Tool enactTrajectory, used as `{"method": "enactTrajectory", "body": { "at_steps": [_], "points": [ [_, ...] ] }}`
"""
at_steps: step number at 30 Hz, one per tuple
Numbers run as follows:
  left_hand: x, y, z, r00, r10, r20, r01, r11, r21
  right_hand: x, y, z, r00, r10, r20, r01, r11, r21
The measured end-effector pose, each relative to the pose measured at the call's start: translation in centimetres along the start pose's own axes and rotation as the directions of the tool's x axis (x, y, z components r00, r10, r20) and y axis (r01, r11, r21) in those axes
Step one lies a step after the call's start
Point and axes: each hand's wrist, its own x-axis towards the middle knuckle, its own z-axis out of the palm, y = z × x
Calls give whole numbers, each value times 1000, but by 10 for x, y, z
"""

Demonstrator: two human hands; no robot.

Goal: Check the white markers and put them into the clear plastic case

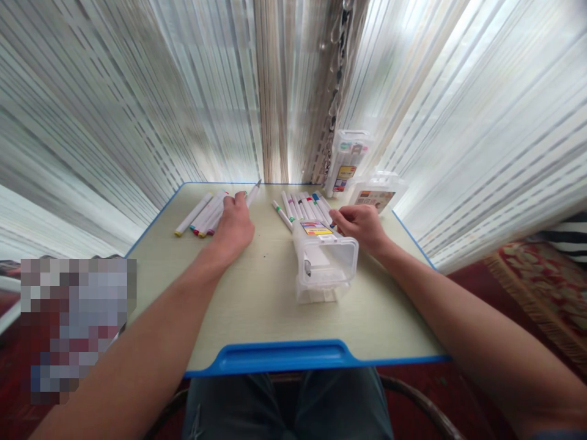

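Note:
My left hand (235, 225) is curled over the near end of a white marker (252, 194) that points toward the curtain, beside a row of several white markers (204, 215) on the left of the table. My right hand (361, 226) rests with fingers bent at the near ends of a second row of several white markers (305, 206) with coloured caps. What its fingers grip is hidden. A clear plastic marker box (324, 256) lies on its side between my hands, its open mouth toward me, with one marker inside.
The small beige table (257, 305) has a blue rim and a blue front tray. Two more clear plastic boxes (346, 160) (376, 190) stand at the back right against the striped curtains. A patterned rug (536, 287) lies at the right.

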Motion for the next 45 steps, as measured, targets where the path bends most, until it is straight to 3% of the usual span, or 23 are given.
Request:
{"method": "enactTrajectory", "body": {
  "at_steps": [4, 11, 20, 31, 45],
  "points": [
    [2, 8, 0, 998, -30, -60, 25, 997, -73, 0, -2, 0, 1000, -10, -3, 11, 1000, 13],
    [-5, 20, -9, 988, 125, -91, -141, 967, -210, 1, 1, -5, 999, -29, -35, 27, 997, -66],
    [-11, 28, -12, 967, 231, -106, -248, 951, -184, 4, 5, -7, 988, -119, -101, 93, 968, -232],
    [-18, 33, -18, 966, 226, -126, -255, 913, -318, 4, 6, -4, 994, -61, -90, 43, 981, -189],
    [-27, 39, -11, 895, 434, -108, -435, 788, -435, 2, 5, -2, 996, -49, -69, 51, 998, 30]
  ]
}}
